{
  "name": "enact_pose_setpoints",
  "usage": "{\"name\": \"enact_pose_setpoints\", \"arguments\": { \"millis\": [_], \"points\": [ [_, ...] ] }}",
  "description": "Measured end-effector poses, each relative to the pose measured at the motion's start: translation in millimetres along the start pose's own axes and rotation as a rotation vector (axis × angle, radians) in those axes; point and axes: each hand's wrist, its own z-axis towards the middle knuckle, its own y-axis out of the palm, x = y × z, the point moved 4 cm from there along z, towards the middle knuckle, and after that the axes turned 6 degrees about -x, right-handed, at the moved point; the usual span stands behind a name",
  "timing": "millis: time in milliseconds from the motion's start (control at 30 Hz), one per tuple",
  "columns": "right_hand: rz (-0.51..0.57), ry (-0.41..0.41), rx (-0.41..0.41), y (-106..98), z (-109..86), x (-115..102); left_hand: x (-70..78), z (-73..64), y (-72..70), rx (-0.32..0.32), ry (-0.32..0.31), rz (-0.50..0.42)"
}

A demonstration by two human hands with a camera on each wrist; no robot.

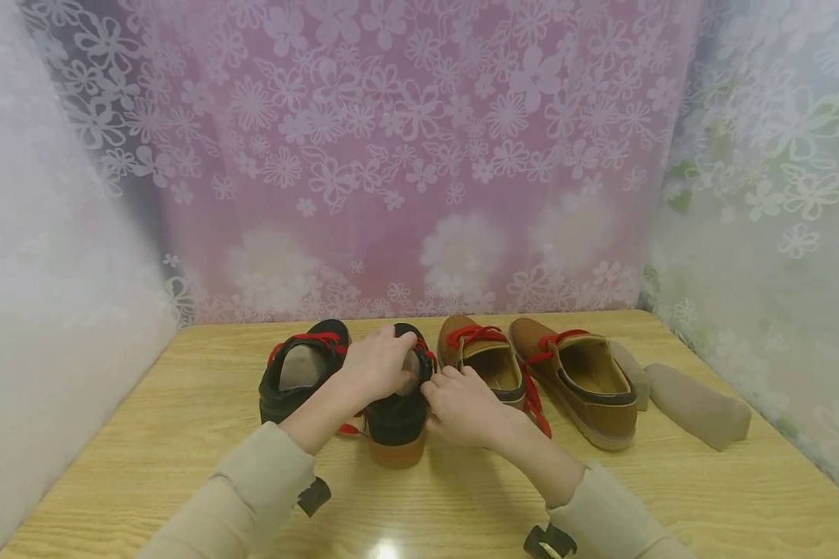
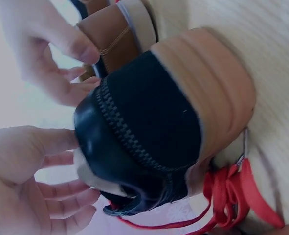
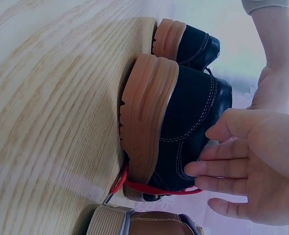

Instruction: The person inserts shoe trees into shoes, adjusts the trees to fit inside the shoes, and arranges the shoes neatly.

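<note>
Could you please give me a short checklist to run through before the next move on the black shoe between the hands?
1. Handled black shoe upright: ok.
2. Its insole lying flat: cannot tell; an edge shows at the collar, but the front is hidden.
3. Firm hold by the right hand: cannot tell; its fingers are at the shoe's right side.
4. Shoe opening unobstructed: not ok; the left hand is over it.
5. Red lace off the table: not ok; it lies between the two black shoes.
6. Insole in the other black shoe: ok, present.
</note>
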Motion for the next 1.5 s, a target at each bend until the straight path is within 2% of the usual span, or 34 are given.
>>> {"name": "enact_pose_setpoints", "arguments": {
  "millis": [233, 300, 400, 633, 867, 1300, 1500],
  "points": [
    [0.006, 0.012, -0.018, 0.4, -0.7, 0.9, 5.3, 0.8, -5.8, 0.028, 0.184, 0.153],
    [0.004, 0.007, -0.009, 0.0, -1.4, 0.9, 6.2, 0.3, -6.3, 0.035, 0.228, 0.173],
    [0.001, 0.0, 0.007, -0.3, -2.0, 1.1, 6.8, 0.9, -6.9, 0.034, 0.263, 0.177],
    [-0.003, -0.009, 0.01, 0.1, -1.1, 1.7, 7.3, 3.7, -7.9, 0.009, 0.282, 0.186],
    [-0.012, -0.017, 0.02, 0.1, -0.8, 1.9, 8.7, 6.0, -2.8, 0.003, 0.291, 0.26],
    [-0.016, -0.014, -0.006, -0.2, 0.5, 0.4, 9.5, 6.6, 2.0, 0.004, 0.271, 0.291],
    [-0.015, -0.011, -0.011, -0.1, 1.1, 1.0, 8.3, 7.0, 5.1, 0.046, 0.298, 0.329]
  ]
}}
